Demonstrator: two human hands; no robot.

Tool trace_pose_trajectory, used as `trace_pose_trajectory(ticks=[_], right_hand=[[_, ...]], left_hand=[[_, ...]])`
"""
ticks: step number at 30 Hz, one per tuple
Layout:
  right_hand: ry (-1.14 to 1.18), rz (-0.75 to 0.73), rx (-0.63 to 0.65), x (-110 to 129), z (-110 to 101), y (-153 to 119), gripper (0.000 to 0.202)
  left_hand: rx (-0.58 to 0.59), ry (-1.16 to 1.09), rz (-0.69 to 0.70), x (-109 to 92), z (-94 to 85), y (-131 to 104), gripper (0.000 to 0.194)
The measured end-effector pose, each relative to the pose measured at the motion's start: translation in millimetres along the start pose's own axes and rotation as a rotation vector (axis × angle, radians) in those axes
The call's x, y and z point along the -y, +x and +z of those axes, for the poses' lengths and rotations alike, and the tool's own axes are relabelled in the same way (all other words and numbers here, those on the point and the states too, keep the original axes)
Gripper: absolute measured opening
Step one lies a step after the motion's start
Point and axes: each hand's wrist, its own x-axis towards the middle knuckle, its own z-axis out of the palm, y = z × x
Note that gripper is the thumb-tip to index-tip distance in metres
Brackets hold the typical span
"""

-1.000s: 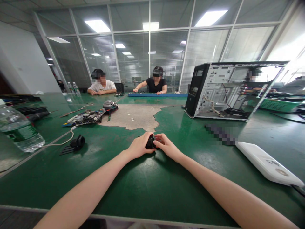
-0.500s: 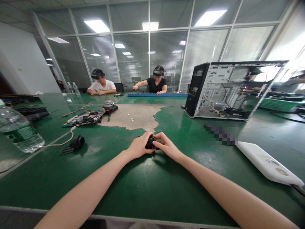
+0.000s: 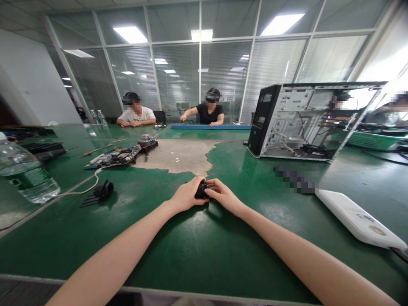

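A small black rounded part sits between my hands, low over the green table. My left hand wraps round its left side, covering much of it. From the right, my right hand pinches its edge with thumb and fingertips. The part's exact kind is too hidden to tell. To the left lies another black piece, with a round ring and several flat prongs. Behind it is a circuit board beside a heatsink-like unit with a grey round top.
An open computer case stands at the right, behind a white power bank with a cable. A water bottle is at the left. Two people sit across the table, one at a blue bar. A green basket stands far right.
My right fingers have shifted very slightly on the black part's edge. My left hand keeps its hold. Across the table, a person's hand has moved slightly.
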Motion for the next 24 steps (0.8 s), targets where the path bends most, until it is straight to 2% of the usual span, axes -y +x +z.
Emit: trace_pose_trajectory(ticks=[4,8,17,24], right_hand=[[0.088,-0.041,0.037,1.5,0.6,-2.0,0.029],[0.104,-0.064,0.025,1.6,1.9,-2.6,0.022],[0.015,-0.001,-0.03,0.6,1.4,-0.9,0.028],[0.059,-0.009,0.028,1.3,-0.3,-1.5,0.03]], left_hand=[[-0.002,-0.001,-0.007,-0.6,0.5,-0.1,0.061],[-0.013,-0.006,-0.011,-0.7,1.7,0.1,0.062],[-0.01,-0.022,-0.005,0.2,1.9,0.4,0.062],[-0.006,-0.025,-0.009,-0.6,0.9,0.4,0.062]])
